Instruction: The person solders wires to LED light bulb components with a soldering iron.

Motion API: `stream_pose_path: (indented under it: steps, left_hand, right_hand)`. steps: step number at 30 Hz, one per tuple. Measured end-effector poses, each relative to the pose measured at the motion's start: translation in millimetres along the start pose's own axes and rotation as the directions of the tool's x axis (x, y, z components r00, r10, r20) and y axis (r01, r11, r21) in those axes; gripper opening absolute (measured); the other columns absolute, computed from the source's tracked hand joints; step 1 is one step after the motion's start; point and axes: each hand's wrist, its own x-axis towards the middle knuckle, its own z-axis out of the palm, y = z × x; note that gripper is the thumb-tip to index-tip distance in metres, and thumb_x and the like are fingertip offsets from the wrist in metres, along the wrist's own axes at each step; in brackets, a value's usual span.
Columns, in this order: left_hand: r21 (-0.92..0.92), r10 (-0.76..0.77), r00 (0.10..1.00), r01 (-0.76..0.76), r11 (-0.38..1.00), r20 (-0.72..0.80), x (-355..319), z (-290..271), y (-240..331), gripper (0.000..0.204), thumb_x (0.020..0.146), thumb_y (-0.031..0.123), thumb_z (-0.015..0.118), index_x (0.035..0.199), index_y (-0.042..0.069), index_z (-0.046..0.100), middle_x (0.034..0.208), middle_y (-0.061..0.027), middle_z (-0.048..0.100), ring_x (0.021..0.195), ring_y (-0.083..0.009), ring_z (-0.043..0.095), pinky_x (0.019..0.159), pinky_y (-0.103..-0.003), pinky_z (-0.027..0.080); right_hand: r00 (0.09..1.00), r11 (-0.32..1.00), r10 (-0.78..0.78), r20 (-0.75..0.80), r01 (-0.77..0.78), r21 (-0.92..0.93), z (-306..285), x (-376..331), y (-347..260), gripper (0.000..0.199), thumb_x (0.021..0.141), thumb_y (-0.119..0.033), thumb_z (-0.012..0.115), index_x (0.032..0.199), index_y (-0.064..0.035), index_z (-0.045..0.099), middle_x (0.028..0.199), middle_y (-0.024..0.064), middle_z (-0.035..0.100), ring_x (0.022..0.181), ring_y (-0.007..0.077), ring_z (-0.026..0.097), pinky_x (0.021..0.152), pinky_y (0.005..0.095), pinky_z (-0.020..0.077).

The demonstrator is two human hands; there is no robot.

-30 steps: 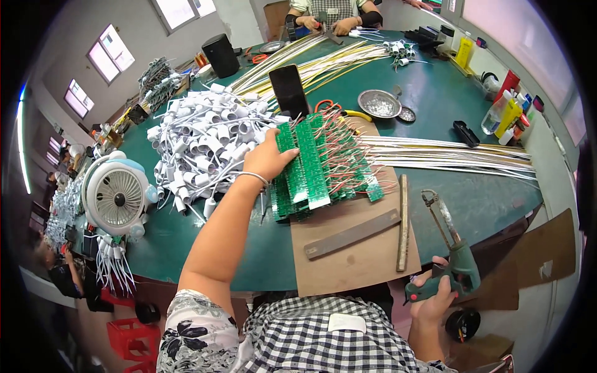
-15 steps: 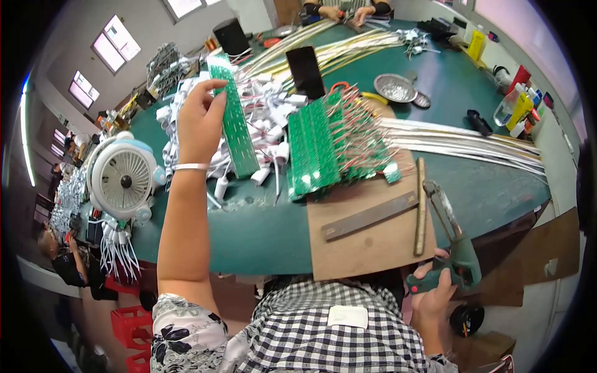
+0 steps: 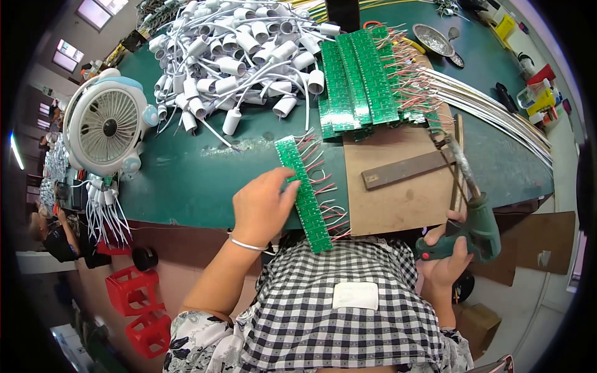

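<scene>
Head view: the left hand (image 3: 260,208) pinches a green circuit strip (image 3: 307,208) in its grip, the lower end showing past the near edge of the desk (image 3: 186,180). Open room runs from strip to fan (image 3: 109,127). The right hand (image 3: 444,258) wraps its grip around a green tool (image 3: 486,227).

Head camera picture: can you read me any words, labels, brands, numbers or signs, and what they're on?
None can be read.
Green strip in the left hand: markings too small.
White patch on the apron: no readable writing.
Yellow bottles: any labels too small and blurred.
</scene>
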Motion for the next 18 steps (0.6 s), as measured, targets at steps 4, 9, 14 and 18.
stream_pose_path:
  steps: [4,9,14,18]
  left_hand:
    - [0.003,0.450,0.889,-0.451,0.892,-0.079,34.3,17.6,28.7,0.014,0.076,0.018,0.069,0.086,0.010,0.064,0.072,-0.0064,0.056,0.067,-0.0233,0.054,0.062,-0.036,0.042]
    - [0.168,0.535,0.832,-0.554,0.815,0.146,59.3,65.5,69.6,0.025,0.076,0.033,0.067,0.085,0.011,0.063,0.083,-0.0036,0.057,0.078,-0.0221,0.055,0.073,-0.036,0.039]
    - [0.147,0.542,0.769,-0.613,0.777,0.339,61.7,73.2,77.2,0.030,0.073,0.037,0.069,0.086,0.010,0.061,0.085,-0.0041,0.056,0.082,-0.0227,0.056,0.073,-0.035,0.040]
    - [0.115,0.567,0.790,-0.602,0.790,0.234,55.4,78.3,76.0,0.029,0.072,0.033,0.070,0.085,0.009,0.060,0.084,-0.0061,0.055,0.082,-0.0232,0.056,0.073,-0.036,0.040]
  right_hand:
    - [0.997,0.997,-0.064,-0.031,0.062,-0.044,18.9,4.3,-11.0,0.047,0.088,-0.026,0.050,0.126,0.0012,0.038,0.112,0.0181,0.054,0.063,0.0183,0.058,0.053,0.0300,0.0496]
    - [0.995,0.995,-0.094,0.019,0.094,-0.028,11.3,6.3,-17.1,0.045,0.090,-0.025,0.048,0.124,0.0018,0.039,0.111,0.0178,0.054,0.062,0.0177,0.058,0.052,0.0298,0.0493]
    - [0.992,0.992,-0.122,-0.043,0.120,-0.049,9.2,5.1,-17.5,0.046,0.089,-0.028,0.050,0.123,0.0017,0.040,0.108,0.0167,0.055,0.062,0.0178,0.058,0.051,0.0297,0.0490]
    - [0.993,0.992,-0.116,-0.020,0.115,-0.041,16.9,3.2,-11.8,0.046,0.089,-0.028,0.050,0.123,0.0016,0.040,0.108,0.0160,0.055,0.062,0.0181,0.057,0.052,0.0300,0.0489]
